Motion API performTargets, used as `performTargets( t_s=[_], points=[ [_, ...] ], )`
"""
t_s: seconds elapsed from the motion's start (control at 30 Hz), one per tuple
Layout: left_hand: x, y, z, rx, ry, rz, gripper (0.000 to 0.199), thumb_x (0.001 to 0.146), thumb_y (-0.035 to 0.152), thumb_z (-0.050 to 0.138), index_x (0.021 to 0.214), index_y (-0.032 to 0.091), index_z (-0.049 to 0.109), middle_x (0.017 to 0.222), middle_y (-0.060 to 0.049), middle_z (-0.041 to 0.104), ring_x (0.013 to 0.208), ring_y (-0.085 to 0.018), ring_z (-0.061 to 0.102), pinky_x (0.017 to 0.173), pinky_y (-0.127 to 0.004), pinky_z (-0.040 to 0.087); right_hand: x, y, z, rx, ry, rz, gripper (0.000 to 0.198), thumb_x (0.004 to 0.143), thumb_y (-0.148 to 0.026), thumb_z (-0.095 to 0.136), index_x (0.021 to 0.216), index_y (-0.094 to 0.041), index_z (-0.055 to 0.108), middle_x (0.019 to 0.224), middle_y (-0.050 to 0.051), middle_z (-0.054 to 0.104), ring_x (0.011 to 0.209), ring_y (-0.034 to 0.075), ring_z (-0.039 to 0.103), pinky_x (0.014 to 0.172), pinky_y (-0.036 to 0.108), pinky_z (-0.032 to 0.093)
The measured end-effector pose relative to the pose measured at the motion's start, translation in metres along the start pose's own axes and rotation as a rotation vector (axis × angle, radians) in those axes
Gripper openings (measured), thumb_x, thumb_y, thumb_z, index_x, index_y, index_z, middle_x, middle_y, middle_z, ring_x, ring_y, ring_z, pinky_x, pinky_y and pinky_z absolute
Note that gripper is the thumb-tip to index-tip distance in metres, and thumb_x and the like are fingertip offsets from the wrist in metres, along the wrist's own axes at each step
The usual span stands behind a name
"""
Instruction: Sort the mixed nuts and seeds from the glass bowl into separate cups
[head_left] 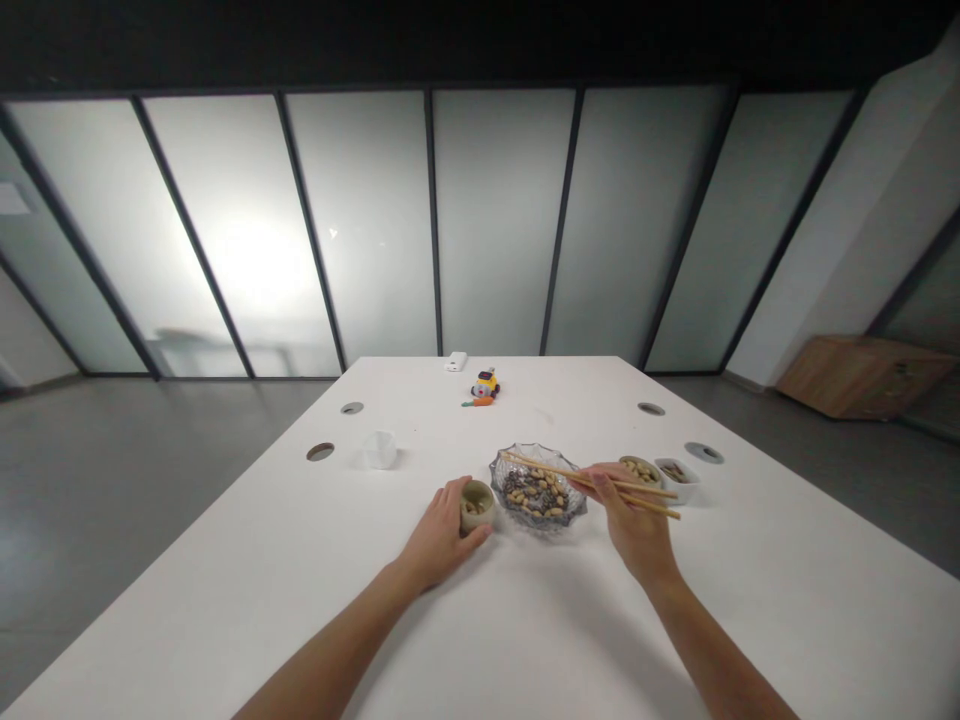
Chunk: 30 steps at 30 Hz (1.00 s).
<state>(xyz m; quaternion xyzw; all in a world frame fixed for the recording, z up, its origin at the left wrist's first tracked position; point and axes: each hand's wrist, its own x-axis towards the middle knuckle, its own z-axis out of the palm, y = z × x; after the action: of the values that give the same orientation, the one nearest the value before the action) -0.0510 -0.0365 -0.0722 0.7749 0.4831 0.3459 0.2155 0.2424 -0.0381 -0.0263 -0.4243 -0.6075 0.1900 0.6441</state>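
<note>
My left hand [444, 535] is wrapped round the left side of a small pale-green cup [478, 522], which stands on the table with a few nuts at its bottom. My right hand [630, 520] grips a pair of wooden chopsticks [551, 467], closed around their middle. Their tips reach left over the far rim of a clear glass bowl [574, 518]. Inside the bowl lie peanuts [536, 492] mixed with dark seeds. Nothing shows between the chopstick tips. Behind my right hand stand a cup of peanuts [640, 470] and a white container [679, 485] with some dark pieces, partly hidden.
An empty-looking translucent cup [382, 450] stands on the left of the white table [480, 620]. Farther back are a yellow toy car [486, 383], a toy carrot [480, 402] and a white box-like device [455, 361]. Round holes [320, 452] pierce the tabletop on both sides.
</note>
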Motion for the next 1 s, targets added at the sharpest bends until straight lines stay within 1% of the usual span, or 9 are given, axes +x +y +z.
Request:
performTargets(
  t_s=[0.07, 0.13, 0.17, 0.27, 0.33, 0.4, 0.53, 0.83, 1.0],
  points=[
    [0.000, -0.001, 0.001, 0.001, 0.005, 0.002, 0.069, 0.090, 0.033, 0.075, 0.152, 0.021, 0.048, 0.150, -0.017, 0.060, 0.137, -0.036, 0.058, 0.121, -0.053, 0.044, -0.001, -0.004, 0.002, 0.055, -0.048, 0.039, 0.045, 0.099, -0.066, 0.064, 0.088, -0.023, 0.076, 0.091, 0.008, 0.078, 0.073, 0.023, 0.075, 0.069, 0.040, 0.066],
    [0.000, -0.002, 0.002, 0.001, 0.011, 0.008, 0.069, 0.090, 0.033, 0.076, 0.152, 0.022, 0.048, 0.150, -0.016, 0.061, 0.136, -0.035, 0.059, 0.121, -0.052, 0.044, -0.002, -0.008, 0.003, 0.019, -0.075, 0.041, 0.046, 0.098, -0.067, 0.065, 0.086, -0.023, 0.076, 0.089, 0.007, 0.078, 0.071, 0.022, 0.074, 0.069, 0.038, 0.066],
    [0.000, -0.002, 0.002, 0.002, 0.012, 0.009, 0.069, 0.090, 0.033, 0.076, 0.152, 0.022, 0.049, 0.150, -0.016, 0.061, 0.137, -0.035, 0.058, 0.121, -0.052, 0.044, -0.002, -0.009, 0.003, -0.030, -0.064, 0.021, 0.047, 0.098, -0.067, 0.065, 0.084, -0.024, 0.076, 0.087, 0.007, 0.078, 0.072, 0.023, 0.074, 0.070, 0.038, 0.065],
    [0.000, -0.001, 0.001, 0.006, 0.004, 0.004, 0.069, 0.089, 0.032, 0.075, 0.152, 0.022, 0.049, 0.152, -0.017, 0.060, 0.138, -0.036, 0.057, 0.122, -0.053, 0.044, 0.000, -0.011, -0.002, -0.233, 0.009, -0.124, 0.048, 0.102, -0.065, 0.060, 0.082, -0.024, 0.078, 0.083, 0.007, 0.077, 0.078, 0.024, 0.074, 0.074, 0.038, 0.062],
    [0.000, 0.000, 0.000, 0.006, -0.007, -0.002, 0.069, 0.089, 0.032, 0.075, 0.152, 0.021, 0.048, 0.152, -0.017, 0.059, 0.138, -0.036, 0.057, 0.122, -0.054, 0.043, 0.003, -0.010, -0.007, -0.329, -0.001, -0.225, 0.048, 0.104, -0.062, 0.058, 0.083, -0.024, 0.078, 0.083, 0.007, 0.077, 0.080, 0.024, 0.073, 0.076, 0.038, 0.061],
    [0.000, 0.001, -0.001, 0.002, -0.016, -0.001, 0.069, 0.089, 0.032, 0.075, 0.151, 0.020, 0.048, 0.151, -0.018, 0.059, 0.138, -0.036, 0.057, 0.122, -0.054, 0.043, 0.004, -0.008, -0.010, -0.376, -0.047, -0.276, 0.046, 0.106, -0.059, 0.057, 0.084, -0.024, 0.078, 0.084, 0.007, 0.077, 0.079, 0.023, 0.073, 0.075, 0.037, 0.060],
    [0.000, 0.000, -0.001, -0.003, -0.002, 0.001, 0.067, 0.089, 0.032, 0.075, 0.150, 0.021, 0.049, 0.149, -0.017, 0.060, 0.137, -0.036, 0.058, 0.121, -0.054, 0.044, 0.003, -0.003, -0.009, -0.393, -0.100, -0.273, 0.043, 0.108, -0.054, 0.056, 0.084, -0.025, 0.077, 0.084, 0.007, 0.076, 0.078, 0.023, 0.072, 0.074, 0.036, 0.059],
    [0.000, 0.002, -0.001, -0.007, 0.006, 0.003, 0.066, 0.089, 0.032, 0.075, 0.149, 0.022, 0.051, 0.147, -0.017, 0.062, 0.135, -0.035, 0.060, 0.119, -0.053, 0.046, -0.002, 0.003, -0.004, -0.305, -0.172, -0.224, 0.038, 0.106, -0.052, 0.061, 0.087, -0.024, 0.080, 0.087, 0.007, 0.075, 0.080, 0.022, 0.073, 0.076, 0.035, 0.060],
    [0.000, 0.002, -0.001, -0.010, 0.014, 0.011, 0.065, 0.089, 0.033, 0.076, 0.148, 0.022, 0.051, 0.146, -0.016, 0.062, 0.134, -0.035, 0.060, 0.119, -0.053, 0.046, -0.002, 0.002, -0.003, -0.252, -0.166, -0.220, 0.034, 0.104, -0.049, 0.066, 0.087, -0.023, 0.081, 0.088, 0.006, 0.075, 0.079, 0.021, 0.073, 0.075, 0.033, 0.060]
  ],
)
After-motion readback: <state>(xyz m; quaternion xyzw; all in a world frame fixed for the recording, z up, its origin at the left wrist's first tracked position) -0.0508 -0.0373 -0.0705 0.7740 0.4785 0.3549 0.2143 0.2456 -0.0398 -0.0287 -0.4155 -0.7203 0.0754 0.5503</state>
